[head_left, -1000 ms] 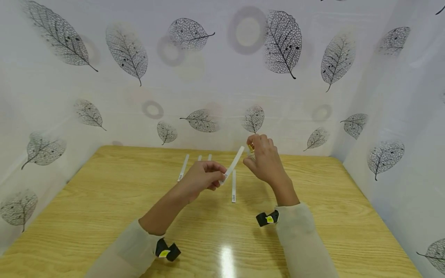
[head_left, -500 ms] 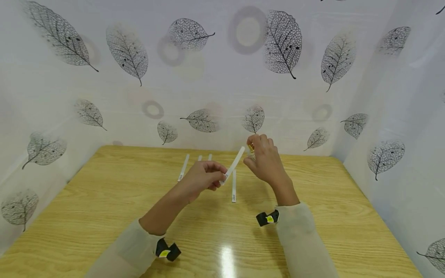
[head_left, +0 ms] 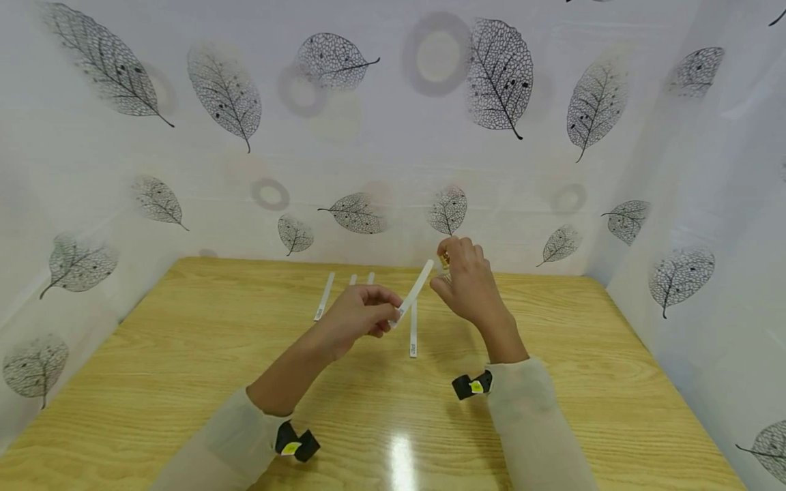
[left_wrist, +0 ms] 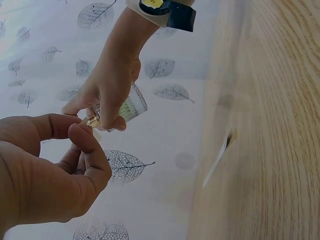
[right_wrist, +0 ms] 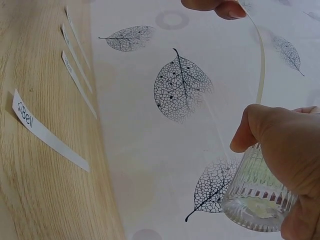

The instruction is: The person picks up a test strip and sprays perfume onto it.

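Observation:
In the head view, my left hand [head_left: 356,314] pinches the lower, labelled end of a white paper scent strip [head_left: 419,285], which slants up to the right. My right hand [head_left: 468,283] grips a small perfume bottle of clear ribbed glass [right_wrist: 262,195], with pale liquid low inside. Its gold spray neck [left_wrist: 93,121] shows between the right fingers in the left wrist view, with the fingertips right at the top. The strip's free end is close beside the spray top. The right hand hides much of the bottle.
Below the hands, a strip [head_left: 413,331] marked "Bell" in the right wrist view lies on the wooden table [head_left: 589,382]. Several more strips lie at the back left, one strip [head_left: 324,296] farthest out. A leaf-patterned sheet [head_left: 393,136] rises behind the table.

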`<state>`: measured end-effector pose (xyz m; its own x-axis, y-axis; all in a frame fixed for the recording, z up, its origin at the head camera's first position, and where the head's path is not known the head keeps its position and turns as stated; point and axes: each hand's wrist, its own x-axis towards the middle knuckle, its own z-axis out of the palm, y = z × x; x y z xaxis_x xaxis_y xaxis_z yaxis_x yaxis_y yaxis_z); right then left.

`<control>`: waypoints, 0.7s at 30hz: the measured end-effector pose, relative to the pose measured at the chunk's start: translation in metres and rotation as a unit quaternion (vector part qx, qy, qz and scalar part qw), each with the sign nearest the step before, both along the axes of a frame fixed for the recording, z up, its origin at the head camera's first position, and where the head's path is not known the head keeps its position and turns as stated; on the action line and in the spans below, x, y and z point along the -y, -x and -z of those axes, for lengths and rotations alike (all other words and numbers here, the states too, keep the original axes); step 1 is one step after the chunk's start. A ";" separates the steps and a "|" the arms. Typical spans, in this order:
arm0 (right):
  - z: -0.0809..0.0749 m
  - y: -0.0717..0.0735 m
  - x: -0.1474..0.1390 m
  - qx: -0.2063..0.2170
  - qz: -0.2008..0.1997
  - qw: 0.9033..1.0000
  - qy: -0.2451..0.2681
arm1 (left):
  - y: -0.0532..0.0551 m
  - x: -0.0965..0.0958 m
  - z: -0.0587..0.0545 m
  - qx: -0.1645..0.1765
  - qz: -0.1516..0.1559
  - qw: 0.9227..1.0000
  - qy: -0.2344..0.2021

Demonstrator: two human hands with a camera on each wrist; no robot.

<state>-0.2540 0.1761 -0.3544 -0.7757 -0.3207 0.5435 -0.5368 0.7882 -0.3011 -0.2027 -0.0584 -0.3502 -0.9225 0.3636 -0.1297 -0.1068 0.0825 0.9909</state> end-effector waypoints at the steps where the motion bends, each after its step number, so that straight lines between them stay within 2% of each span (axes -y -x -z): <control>1: 0.000 0.000 0.000 0.001 0.001 1.000 0.000 | 0.000 0.000 0.000 0.000 0.000 1.000 0.000; 21: 0.002 0.002 0.000 0.000 0.005 1.000 -0.004 | 0.001 0.001 0.000 0.001 0.001 1.000 -0.002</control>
